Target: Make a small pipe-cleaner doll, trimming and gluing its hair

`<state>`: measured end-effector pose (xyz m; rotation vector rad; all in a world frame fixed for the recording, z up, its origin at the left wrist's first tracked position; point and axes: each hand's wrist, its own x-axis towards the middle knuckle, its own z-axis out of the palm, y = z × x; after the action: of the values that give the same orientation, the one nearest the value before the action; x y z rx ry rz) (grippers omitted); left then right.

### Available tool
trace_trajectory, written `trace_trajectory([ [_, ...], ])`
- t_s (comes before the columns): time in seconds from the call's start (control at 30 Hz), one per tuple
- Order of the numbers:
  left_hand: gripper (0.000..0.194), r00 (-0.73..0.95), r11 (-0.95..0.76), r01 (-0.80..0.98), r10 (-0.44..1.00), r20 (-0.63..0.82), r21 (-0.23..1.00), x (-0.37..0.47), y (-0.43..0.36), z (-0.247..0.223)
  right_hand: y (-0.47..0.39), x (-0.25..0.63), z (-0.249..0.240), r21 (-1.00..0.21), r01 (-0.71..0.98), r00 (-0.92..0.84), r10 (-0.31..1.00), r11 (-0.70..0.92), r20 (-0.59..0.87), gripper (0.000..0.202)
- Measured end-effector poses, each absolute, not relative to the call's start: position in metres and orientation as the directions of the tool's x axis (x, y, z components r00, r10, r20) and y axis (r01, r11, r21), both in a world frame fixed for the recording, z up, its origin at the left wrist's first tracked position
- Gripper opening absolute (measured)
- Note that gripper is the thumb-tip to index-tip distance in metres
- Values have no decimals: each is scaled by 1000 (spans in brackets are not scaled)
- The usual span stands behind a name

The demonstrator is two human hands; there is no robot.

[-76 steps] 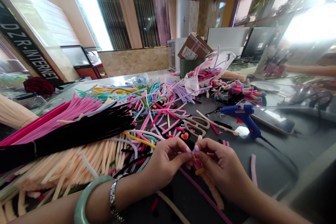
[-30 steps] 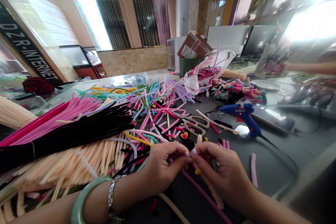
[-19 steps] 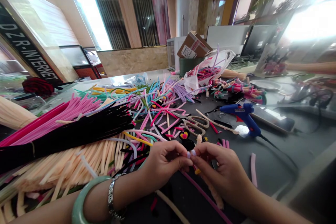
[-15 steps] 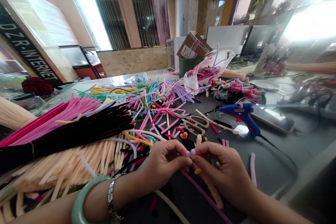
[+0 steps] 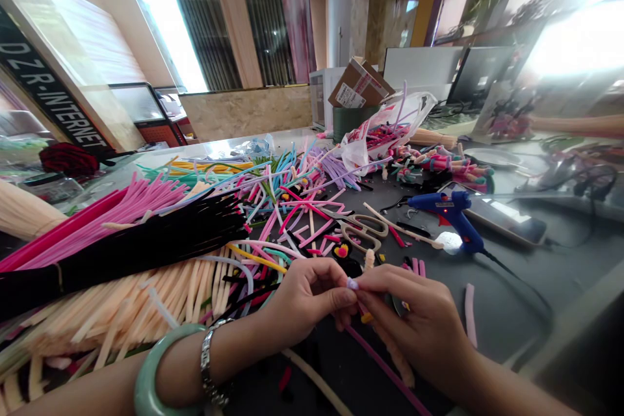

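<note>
My left hand (image 5: 309,299) and my right hand (image 5: 414,315) meet low in the middle of the head view, both closed in a pinch. Between their fingertips is a small lavender pipe cleaner piece (image 5: 351,283), mostly hidden by the fingers. A long purple-pink pipe cleaner (image 5: 385,367) runs from beneath the fingers toward the bottom edge; whether it joins the held piece I cannot tell. A twisted peach pipe cleaner (image 5: 392,354) shows below my right hand. Just beyond the fingers lies a black piece with a pink-and-yellow heart (image 5: 341,251).
Grey-handled scissors (image 5: 363,232) lie behind the hands. To the right are a blue glue gun (image 5: 446,208) with a cord and a phone (image 5: 507,214). Bundles of black (image 5: 146,240), pink (image 5: 141,201) and peach pipe cleaners (image 5: 121,312) fill the left. A cardboard box (image 5: 361,83) stands at the back.
The fingertips have drawn closer together. Two lavender ends that showed apart now appear as one small bit between the fingers. The surroundings stay the same.
</note>
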<state>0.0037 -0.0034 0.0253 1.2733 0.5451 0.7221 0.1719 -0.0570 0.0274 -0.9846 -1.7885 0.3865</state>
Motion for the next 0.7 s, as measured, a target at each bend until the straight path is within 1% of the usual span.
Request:
trace_trajectory([
  [0.23,30,651,117,-118,759,-12,986,4,-4,26,-57,172,27,-620,427,-218,740,659,636,20],
  [0.4,27,620,3,-96,782,57,995,2,-6,24,-57,172,26,-600,462,-244,744,653,622,20],
  [0.57,22,584,-82,-56,806,99,995,1,-4,22,-57,171,29,-665,445,-198,790,600,581,20],
  [0.7,18,544,-100,-34,833,102,994,1,-3,23,-57,170,28,-693,482,-152,831,535,536,16],
])
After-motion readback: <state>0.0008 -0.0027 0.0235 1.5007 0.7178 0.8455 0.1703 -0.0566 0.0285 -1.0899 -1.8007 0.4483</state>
